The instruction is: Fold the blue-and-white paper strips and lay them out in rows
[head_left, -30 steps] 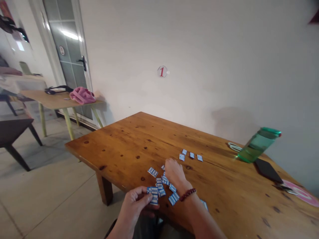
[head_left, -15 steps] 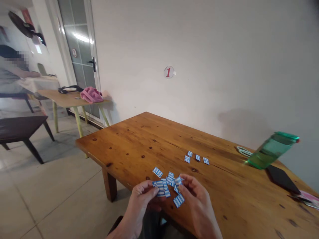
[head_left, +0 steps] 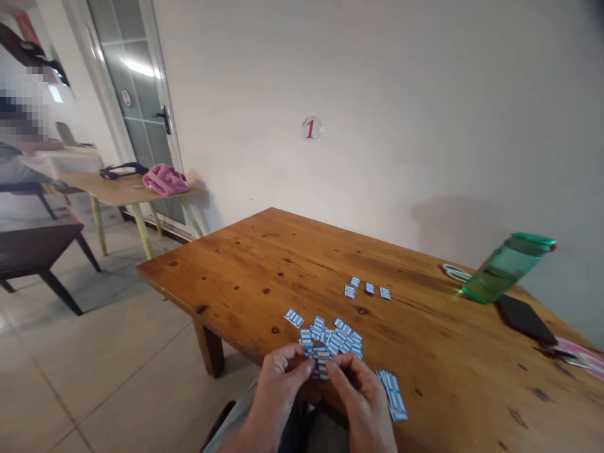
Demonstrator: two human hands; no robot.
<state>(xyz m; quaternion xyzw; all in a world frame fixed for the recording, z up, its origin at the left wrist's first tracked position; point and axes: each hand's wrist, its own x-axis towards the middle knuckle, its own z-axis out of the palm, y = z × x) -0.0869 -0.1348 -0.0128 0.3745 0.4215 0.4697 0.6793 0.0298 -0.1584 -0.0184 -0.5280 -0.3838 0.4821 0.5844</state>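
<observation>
Blue-and-white label stickers in small sheets lie on the wooden table (head_left: 245, 258). Near the front edge, my left hand (head_left: 282, 376) pinches a small label sheet (head_left: 321, 353) between thumb and fingers. My right hand (head_left: 359, 385) pinches the other side of that sheet, close beside the left. Just beyond my fingers, a loose pile of label sheets (head_left: 343, 340) overlaps untidily. One label sheet (head_left: 294, 318) rests apart to the left. A narrow stack of label sheets (head_left: 393, 396) lies right of my right hand. Several smaller label pieces (head_left: 369, 289) sit farther back.
A green bottle (head_left: 507, 267) leans at the right, near a white cable (head_left: 455, 272), a dark flat phone-like object (head_left: 526, 319) and a pink item (head_left: 582, 357). Leftward are a dark stool (head_left: 38, 248), a smaller table (head_left: 104, 189) with pink cloth (head_left: 165, 180), and a seated person.
My right hand has come in toward the left, and both now meet on one label sheet. More label sheets show in the pile and to the right. The view has shifted slightly.
</observation>
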